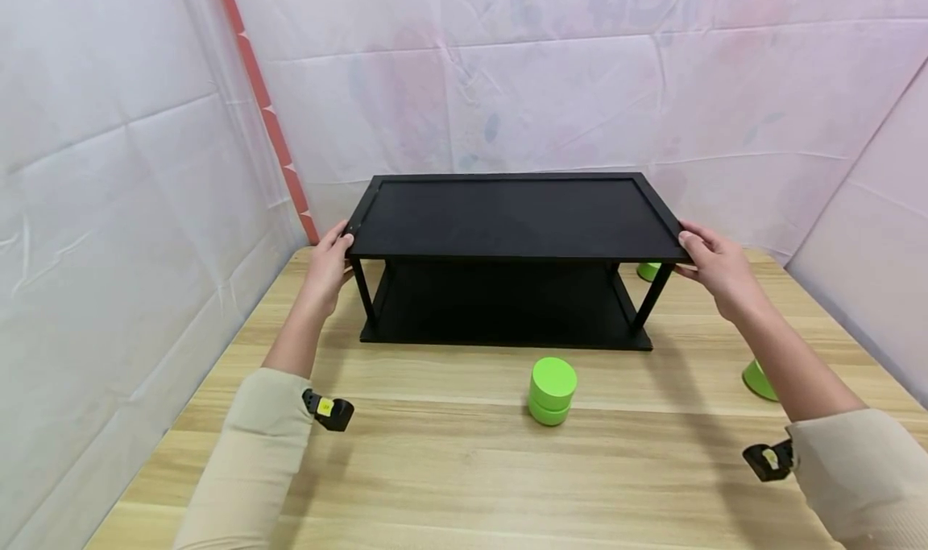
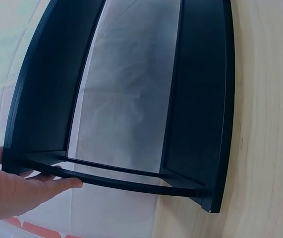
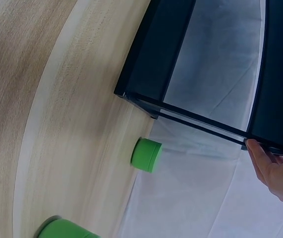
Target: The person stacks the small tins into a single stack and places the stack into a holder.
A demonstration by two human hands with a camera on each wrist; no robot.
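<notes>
A black two-tier shelf stands towards the back of the wooden table, its upper board held off the lower board by thin corner posts. My left hand grips the left end of the upper board at the front corner, thumb on top and fingers beneath. At the opposite end, my right hand holds the right front corner in the same way. The left wrist view shows the left fingers beside a post. Whether the lower board touches the table all along cannot be told.
A green grooved cylinder stands on the table in front of the shelf. Behind the right front post is a green piece, partly hidden. Another green piece shows beside my right forearm. White sheeting hangs behind and at both sides.
</notes>
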